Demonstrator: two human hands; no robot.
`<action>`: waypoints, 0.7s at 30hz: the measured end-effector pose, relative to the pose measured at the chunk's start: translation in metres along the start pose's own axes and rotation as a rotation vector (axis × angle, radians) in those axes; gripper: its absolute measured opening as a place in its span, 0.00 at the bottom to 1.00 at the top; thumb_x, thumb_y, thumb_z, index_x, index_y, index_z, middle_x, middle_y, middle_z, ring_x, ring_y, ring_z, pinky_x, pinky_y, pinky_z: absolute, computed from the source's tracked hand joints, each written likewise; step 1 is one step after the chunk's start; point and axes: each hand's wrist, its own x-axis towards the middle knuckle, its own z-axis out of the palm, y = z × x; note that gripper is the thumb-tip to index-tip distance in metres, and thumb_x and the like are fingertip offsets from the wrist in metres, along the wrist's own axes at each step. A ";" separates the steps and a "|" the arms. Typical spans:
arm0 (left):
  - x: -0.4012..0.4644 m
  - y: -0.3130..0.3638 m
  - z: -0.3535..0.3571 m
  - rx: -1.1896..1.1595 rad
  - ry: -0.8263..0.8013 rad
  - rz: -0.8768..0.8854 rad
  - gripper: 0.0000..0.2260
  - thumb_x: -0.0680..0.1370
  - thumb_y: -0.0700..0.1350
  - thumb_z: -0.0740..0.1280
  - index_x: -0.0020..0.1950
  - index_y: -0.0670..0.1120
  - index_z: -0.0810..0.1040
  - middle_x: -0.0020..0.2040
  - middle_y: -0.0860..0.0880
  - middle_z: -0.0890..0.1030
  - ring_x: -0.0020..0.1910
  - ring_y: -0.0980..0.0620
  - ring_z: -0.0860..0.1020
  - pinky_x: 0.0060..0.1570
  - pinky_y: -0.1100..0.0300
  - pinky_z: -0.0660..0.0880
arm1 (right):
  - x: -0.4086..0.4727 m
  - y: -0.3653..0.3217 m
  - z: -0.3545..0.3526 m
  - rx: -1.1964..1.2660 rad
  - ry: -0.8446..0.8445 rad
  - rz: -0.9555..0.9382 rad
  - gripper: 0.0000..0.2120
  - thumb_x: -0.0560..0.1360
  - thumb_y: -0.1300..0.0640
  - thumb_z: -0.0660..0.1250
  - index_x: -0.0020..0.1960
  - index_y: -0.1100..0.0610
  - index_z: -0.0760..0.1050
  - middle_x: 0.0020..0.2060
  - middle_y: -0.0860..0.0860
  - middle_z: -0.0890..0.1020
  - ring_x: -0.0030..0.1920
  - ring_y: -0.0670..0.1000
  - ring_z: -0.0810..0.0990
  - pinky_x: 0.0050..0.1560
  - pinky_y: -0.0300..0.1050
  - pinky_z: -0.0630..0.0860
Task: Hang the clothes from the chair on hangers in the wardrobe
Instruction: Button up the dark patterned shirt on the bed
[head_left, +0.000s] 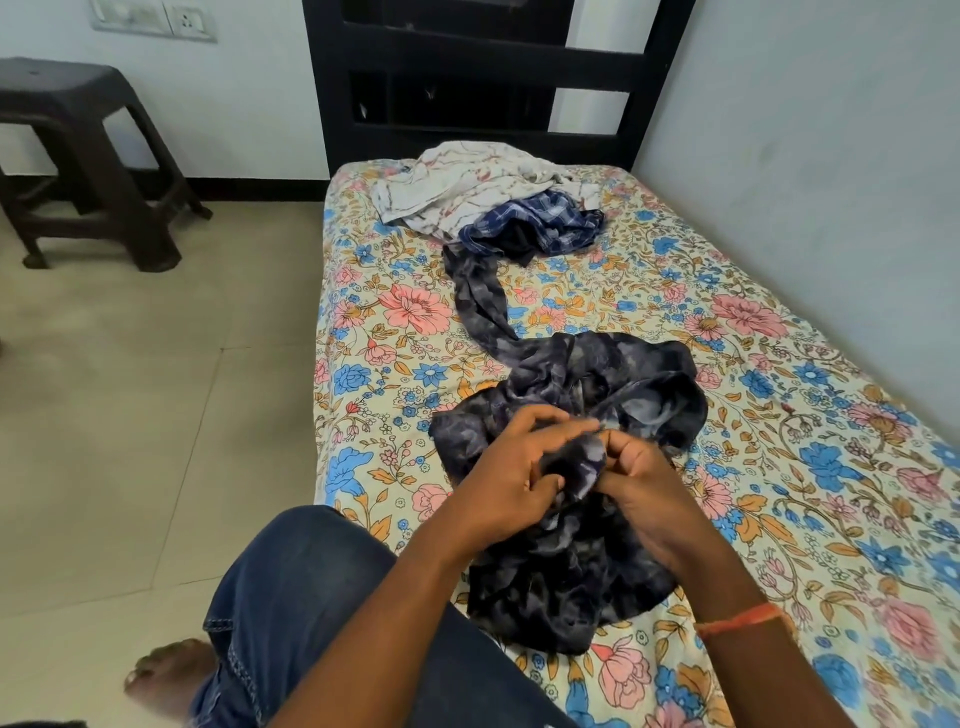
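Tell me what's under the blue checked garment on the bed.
The blue checked garment overlaps the white garment and the dark patterned garment's far end, on the floral bedsheet. Anything hidden beneath cannot be seen.

Bed (779, 364) with floral sheet, strewn with clothes

A dark patterned garment (571, 384) lies mid-bed; a blue checked shirt (545, 226) and white printed cloth (457, 189) are heaped near the headboard.

One view only, worn on the head, looking forward and steeply down along the bed (779, 364) from its near end. It sits close over the hands at lower centre of the frame, with a knee in jeans (291, 597) right under the lens at bottom left. The headboard (483, 67) stands far off at top centre, the floor (130, 389) fills the left side, a wall (831, 130) the upper right. Wide-angle lens, edges bowed.
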 end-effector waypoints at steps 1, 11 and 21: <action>-0.002 0.001 0.001 0.028 -0.025 0.026 0.27 0.76 0.33 0.66 0.68 0.60 0.74 0.64 0.59 0.68 0.36 0.47 0.76 0.39 0.58 0.75 | 0.000 0.000 -0.001 -0.037 -0.006 -0.006 0.11 0.73 0.73 0.68 0.54 0.66 0.77 0.44 0.59 0.85 0.45 0.56 0.84 0.47 0.46 0.80; -0.003 -0.003 -0.004 -0.013 0.020 -0.072 0.08 0.70 0.39 0.72 0.43 0.49 0.77 0.42 0.50 0.77 0.29 0.56 0.70 0.31 0.61 0.68 | -0.005 -0.006 -0.014 -0.151 -0.180 0.022 0.14 0.65 0.63 0.79 0.48 0.63 0.81 0.43 0.58 0.84 0.45 0.52 0.80 0.46 0.42 0.76; -0.006 -0.002 -0.021 -0.240 -0.098 -0.251 0.05 0.79 0.39 0.69 0.52 0.44 0.83 0.49 0.44 0.83 0.39 0.53 0.83 0.40 0.58 0.81 | -0.003 -0.002 -0.030 0.120 -0.094 0.074 0.20 0.57 0.56 0.85 0.43 0.59 0.79 0.34 0.55 0.77 0.34 0.49 0.78 0.33 0.42 0.78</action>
